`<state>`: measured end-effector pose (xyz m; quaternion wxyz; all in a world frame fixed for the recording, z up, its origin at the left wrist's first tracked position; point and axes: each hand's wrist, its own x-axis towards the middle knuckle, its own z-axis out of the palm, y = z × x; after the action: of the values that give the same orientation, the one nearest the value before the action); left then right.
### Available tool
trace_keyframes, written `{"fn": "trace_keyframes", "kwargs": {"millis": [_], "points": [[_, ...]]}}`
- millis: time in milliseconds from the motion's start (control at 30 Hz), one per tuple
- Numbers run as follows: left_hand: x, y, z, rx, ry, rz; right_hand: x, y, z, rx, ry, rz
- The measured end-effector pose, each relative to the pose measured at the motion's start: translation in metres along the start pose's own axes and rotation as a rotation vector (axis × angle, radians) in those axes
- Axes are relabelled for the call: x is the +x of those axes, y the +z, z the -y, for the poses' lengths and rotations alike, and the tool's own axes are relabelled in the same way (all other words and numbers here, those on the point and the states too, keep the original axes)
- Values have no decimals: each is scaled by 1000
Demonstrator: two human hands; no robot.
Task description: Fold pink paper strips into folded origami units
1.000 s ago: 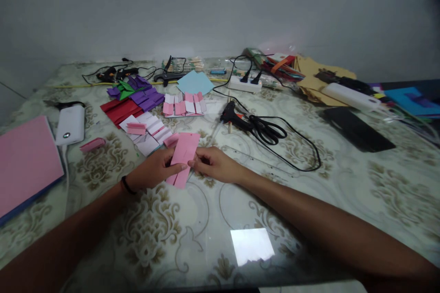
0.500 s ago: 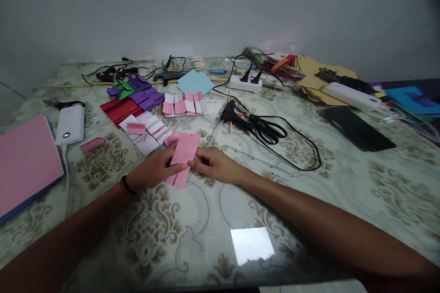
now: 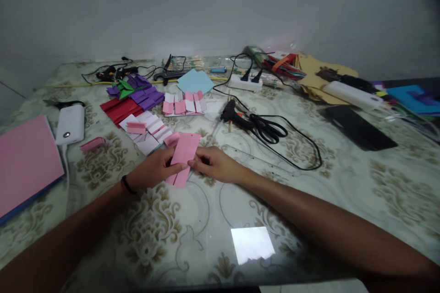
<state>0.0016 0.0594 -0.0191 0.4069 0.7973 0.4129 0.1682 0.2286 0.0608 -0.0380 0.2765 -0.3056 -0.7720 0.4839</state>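
Head view: on the floral-patterned table [image 3: 220, 219], a pink-topped stack of paper [image 3: 27, 160] lies at nine o'clock from the folded pink paper [image 3: 185, 149], and a black corded hot glue gun [image 3: 241, 122] lies at two o'clock. The left hand [image 3: 161, 167], at the folded pink paper's nine o'clock, and the right hand [image 3: 215, 164], at its three, both pinch it between thumb and fingers.

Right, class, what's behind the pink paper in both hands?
The left hand curls fingers behind the pink paper; a folded pink piece shows past its left edge. Anything else covered cannot be seen.
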Motion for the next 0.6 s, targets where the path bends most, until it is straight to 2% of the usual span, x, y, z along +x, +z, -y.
{"fn": "trace_keyframes", "kwargs": {"millis": [600], "points": [[0,0,-5,8,8,-11,0,1,-2,-32,-21,-9]]}}
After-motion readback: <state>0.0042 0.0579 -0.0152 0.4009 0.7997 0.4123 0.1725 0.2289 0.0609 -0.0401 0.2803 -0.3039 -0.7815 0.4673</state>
